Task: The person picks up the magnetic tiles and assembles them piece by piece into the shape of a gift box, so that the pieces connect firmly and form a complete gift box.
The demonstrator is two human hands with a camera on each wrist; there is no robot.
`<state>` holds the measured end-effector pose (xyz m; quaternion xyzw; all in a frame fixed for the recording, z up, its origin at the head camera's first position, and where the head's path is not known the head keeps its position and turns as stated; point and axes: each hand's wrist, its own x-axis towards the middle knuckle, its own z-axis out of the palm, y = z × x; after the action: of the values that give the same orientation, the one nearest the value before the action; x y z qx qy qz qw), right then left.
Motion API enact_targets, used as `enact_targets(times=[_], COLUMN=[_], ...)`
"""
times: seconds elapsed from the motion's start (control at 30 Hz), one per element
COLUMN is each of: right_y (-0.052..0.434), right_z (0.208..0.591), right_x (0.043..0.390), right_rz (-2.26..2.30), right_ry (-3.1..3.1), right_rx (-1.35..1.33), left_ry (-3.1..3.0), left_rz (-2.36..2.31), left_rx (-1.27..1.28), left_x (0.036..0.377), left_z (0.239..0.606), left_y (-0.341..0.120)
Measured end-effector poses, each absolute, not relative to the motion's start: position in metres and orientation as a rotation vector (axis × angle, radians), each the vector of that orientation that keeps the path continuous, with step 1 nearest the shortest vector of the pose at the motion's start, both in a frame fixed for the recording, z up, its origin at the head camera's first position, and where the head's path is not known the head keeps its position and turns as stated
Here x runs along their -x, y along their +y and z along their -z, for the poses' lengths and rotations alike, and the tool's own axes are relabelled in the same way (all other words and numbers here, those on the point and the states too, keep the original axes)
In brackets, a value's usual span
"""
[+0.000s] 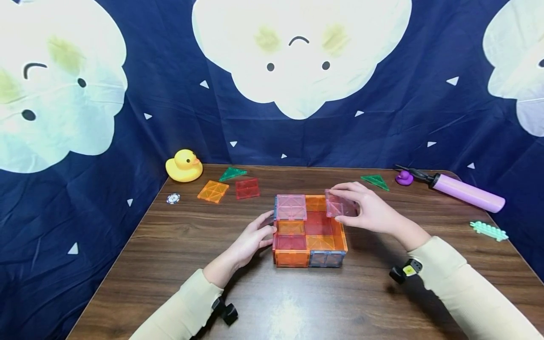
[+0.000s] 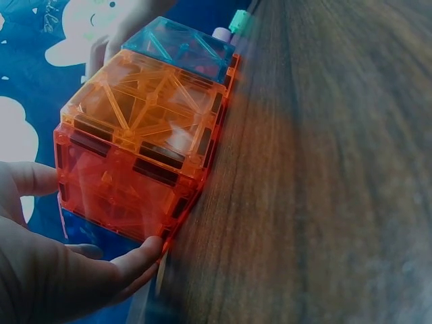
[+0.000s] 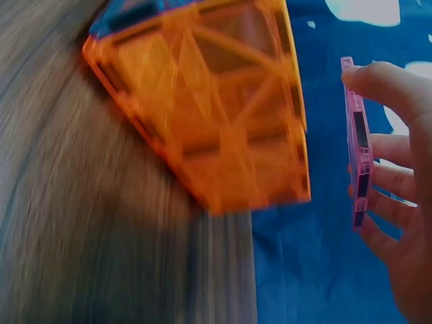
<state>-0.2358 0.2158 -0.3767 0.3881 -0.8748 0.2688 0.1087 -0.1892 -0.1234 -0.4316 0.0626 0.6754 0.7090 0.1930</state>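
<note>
Dark brown wooden table [image 1: 178,245] against a navy cloth backdrop with white clouds [image 1: 416,108]. At table centre, a low open box of translucent orange, red and blue magnetic tiles [image 1: 309,236], one pink square tile already lying flat over its rear left cell [image 1: 291,207]. Left hand [image 1: 250,241] with fingers straight, pressed against the box's left wall. Right hand [image 1: 374,210] gripping a translucent pink square tile [image 1: 340,206] by its edges, held level just above the box's rear right corner, apart from the walls in the right wrist view. Further back: lilac hand pump [image 1: 467,193], yellow rubber duck [image 1: 184,166], loose orange square tile [image 1: 213,191], loose red square tile [image 1: 247,188], two green triangular tiles [image 1: 232,174].
</note>
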Motion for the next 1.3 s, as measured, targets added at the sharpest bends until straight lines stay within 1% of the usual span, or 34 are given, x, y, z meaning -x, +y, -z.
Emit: enact_targets(times=[0.17,0.33,0.67,0.97,1.1,1.2,1.3], right_y=[0.192,0.181,0.174,0.178,0.186,0.194,0.198], right_z=[0.378,0.385,0.393,0.395,0.400,0.408,0.418], right_x=[0.241,0.249,0.256,0.256,0.256,0.255,0.255], right_rz=[-0.809,-0.801,-0.792,-0.915,-1.079,-1.301,-1.505], right_ry=[-2.617,-2.653,-2.677,-2.686,-2.637,-2.627,-2.630], right_rx=[-1.195,-1.206,-1.231,-1.233,-1.144,-0.969,-0.765], left_ry=[1.885,1.892,1.904,1.900,1.936,2.024,2.236], left_rz=[-2.003,-1.997,-1.983,-1.983,-1.990,-1.967,-1.846], left_rx=[-0.175,-0.184,-0.162,-0.166,-0.138,-0.107,-0.129], left_x=[0.189,0.189,0.189,0.190,0.193,0.201,0.212], left_z=[0.431,0.430,0.429,0.430,0.428,0.427,0.423], left_y=[-0.123,-0.123,-0.122,-0.123,-0.125,-0.132,-0.144])
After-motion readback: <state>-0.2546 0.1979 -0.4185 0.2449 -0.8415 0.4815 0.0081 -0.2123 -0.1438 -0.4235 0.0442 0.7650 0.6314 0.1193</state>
